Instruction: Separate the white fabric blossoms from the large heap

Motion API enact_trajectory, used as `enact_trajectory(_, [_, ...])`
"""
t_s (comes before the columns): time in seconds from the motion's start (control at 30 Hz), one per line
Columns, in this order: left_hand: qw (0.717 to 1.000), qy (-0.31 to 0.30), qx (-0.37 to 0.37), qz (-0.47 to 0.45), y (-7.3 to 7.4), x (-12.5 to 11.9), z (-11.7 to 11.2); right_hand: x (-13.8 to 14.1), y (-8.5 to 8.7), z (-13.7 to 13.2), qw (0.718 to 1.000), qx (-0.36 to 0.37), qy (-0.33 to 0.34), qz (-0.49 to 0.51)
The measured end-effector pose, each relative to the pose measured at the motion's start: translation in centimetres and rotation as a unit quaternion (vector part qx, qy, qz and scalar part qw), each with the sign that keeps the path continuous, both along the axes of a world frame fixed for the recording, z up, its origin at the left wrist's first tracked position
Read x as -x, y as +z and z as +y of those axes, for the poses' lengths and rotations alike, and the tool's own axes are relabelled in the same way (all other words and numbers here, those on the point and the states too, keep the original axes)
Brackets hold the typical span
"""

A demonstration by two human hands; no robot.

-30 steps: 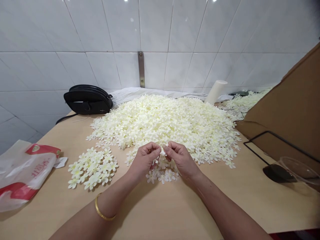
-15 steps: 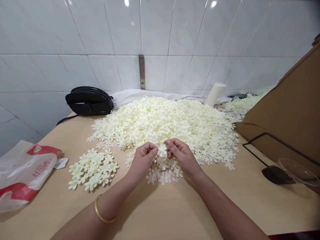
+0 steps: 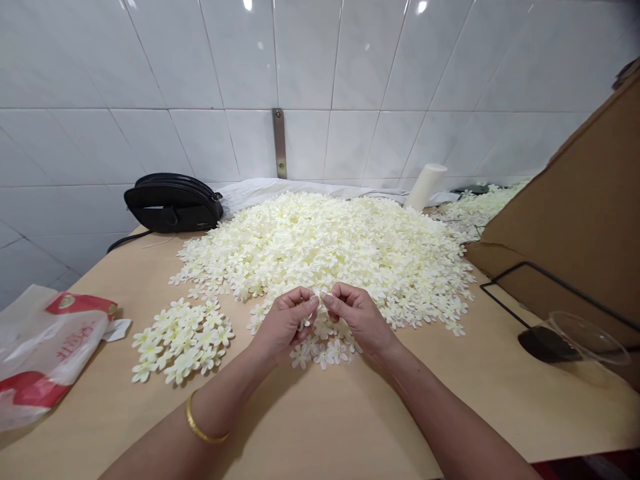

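My left hand [image 3: 290, 319] and my right hand [image 3: 359, 317] meet fingertip to fingertip at the front of a large heap of pale cream artificial flowers [image 3: 320, 240]. Both thumbs and forefingers are pinched closed on a small artificial flower [image 3: 319, 295], mostly hidden by the fingers. Beneath the hands, several loose whiter flowers [image 3: 325, 353] lie on the table. To the left sits a smaller, separate pile of cream flowers [image 3: 183, 340]. A gold bangle is on my left wrist.
A black bag [image 3: 174, 203] stands at the back left, and a red and white plastic bag [image 3: 55, 353] lies at the left edge. A white roll [image 3: 425, 187] leans behind the heap. On the right are a cardboard flap [image 3: 575, 180], a black wire frame [image 3: 510, 267] and a clear plastic cup [image 3: 590, 337].
My fingertips have drawn together, and the flower that showed between them is now mostly covered. The whole view has shifted slightly.
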State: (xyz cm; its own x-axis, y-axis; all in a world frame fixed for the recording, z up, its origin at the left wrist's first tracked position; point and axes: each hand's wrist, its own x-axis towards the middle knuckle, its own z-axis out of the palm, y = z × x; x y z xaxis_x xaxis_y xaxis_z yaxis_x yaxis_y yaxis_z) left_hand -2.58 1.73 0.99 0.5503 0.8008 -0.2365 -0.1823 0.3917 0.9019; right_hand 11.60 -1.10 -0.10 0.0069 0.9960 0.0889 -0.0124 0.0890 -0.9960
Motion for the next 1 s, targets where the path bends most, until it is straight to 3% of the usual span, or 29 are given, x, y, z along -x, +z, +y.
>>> enact_trajectory(0.2, [0.999, 0.037, 0.033, -0.007, -0.6, 0.0, 0.4, -0.1, 0.5, 0.1, 0.999, -0.026, 0.030, -0.014])
enact_trajectory(0.47, [0.983, 0.148, -0.078, 0.074, 0.0, 0.5, 0.7, -2.0, 1.2, 0.1, 0.980, -0.047, -0.062, -0.181])
enact_trajectory(0.6, [0.984, 0.130, -0.075, 0.099, -0.1, 0.6, 0.9, -2.3, 1.2, 0.0, 0.953, -0.038, -0.053, -0.296])
enact_trajectory(0.73, [0.983, 0.088, -0.114, 0.113, -0.6, 0.4, 0.7, -1.8, 1.2, -0.2, 0.919, -0.107, -0.138, -0.353])
enact_trajectory(0.8, [0.979, 0.069, -0.145, 0.122, -0.6, 0.3, 0.5, -1.6, 1.4, -0.3, 0.934, -0.110, -0.130, -0.313])
enact_trajectory(0.9, [0.970, 0.043, -0.197, 0.136, -0.5, 0.2, 0.1, -1.2, 1.5, -0.5, 0.972, -0.062, -0.028, -0.223])
enact_trajectory(1.0, [0.960, 0.048, -0.229, 0.151, -0.4, 0.0, -0.2, -0.8, 1.4, -0.6, 0.987, -0.016, 0.028, -0.159])
